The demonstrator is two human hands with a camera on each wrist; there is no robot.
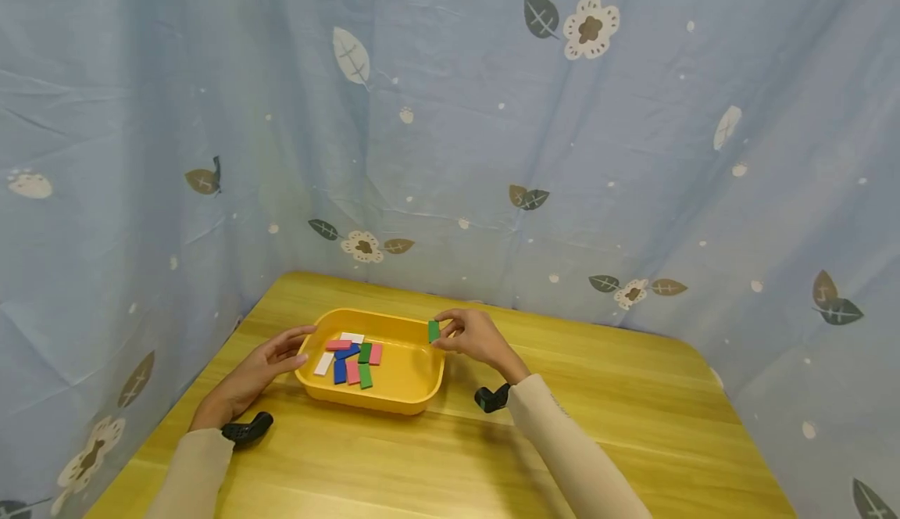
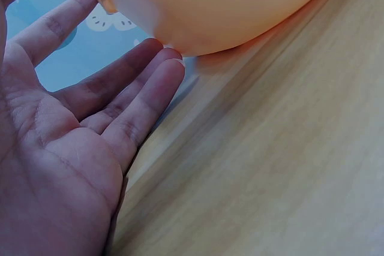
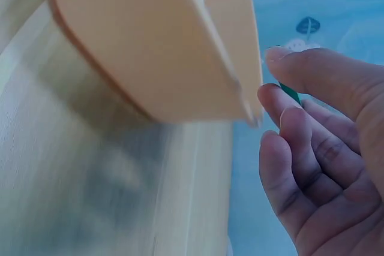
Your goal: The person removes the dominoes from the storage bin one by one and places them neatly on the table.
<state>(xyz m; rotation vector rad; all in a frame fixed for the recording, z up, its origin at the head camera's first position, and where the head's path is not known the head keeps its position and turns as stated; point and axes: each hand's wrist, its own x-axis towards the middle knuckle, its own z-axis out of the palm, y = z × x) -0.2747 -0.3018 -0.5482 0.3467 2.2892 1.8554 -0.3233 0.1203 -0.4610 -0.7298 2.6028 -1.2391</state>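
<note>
A yellow plastic basin (image 1: 408, 370) stands on the wooden table. Inside it, mostly on the left half, lie several small flat blocks: white (image 1: 324, 363), pink (image 1: 376, 354), blue (image 1: 341, 371) and green (image 1: 366, 376). My right hand (image 1: 473, 337) pinches one green block (image 1: 433, 331) between thumb and fingers at the basin's right rim. In the right wrist view the thumb mostly hides this green block (image 3: 290, 92). My left hand (image 1: 266, 366) is at the left rim, its fingers extended; in the left wrist view its fingertips (image 2: 171, 67) meet the basin's outer wall (image 2: 210, 10).
Black wrist devices stick out by the left wrist (image 1: 248, 430) and the right wrist (image 1: 491, 399). The table (image 1: 598, 425) extends to the right of the basin. A blue patterned curtain (image 1: 450, 152) hangs behind the table and along its sides.
</note>
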